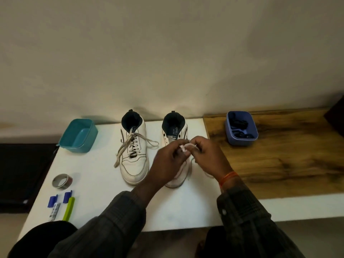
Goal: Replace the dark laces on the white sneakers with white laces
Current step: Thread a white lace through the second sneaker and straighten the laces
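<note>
Two sneakers point(154, 148) stand on a white table point(96, 164) against a plain wall point(167, 53).

Two sneakers side by side mid-frame on my table point(104, 198), heels toward the wall: laced sneaker point(133, 153) left, other sneaker point(176, 131) right, partly behind my hands. Left hand point(168, 161) and right hand point(208, 155) meet over it, pinching a lace point(189, 146). Open tub point(78, 135) left of the sneakers. Second tub point(241, 128) upper right on the wooden top point(288, 155), laces point(238, 123) inside. Tape roll point(62, 180) lower left, pens point(61, 204) below it.
</note>
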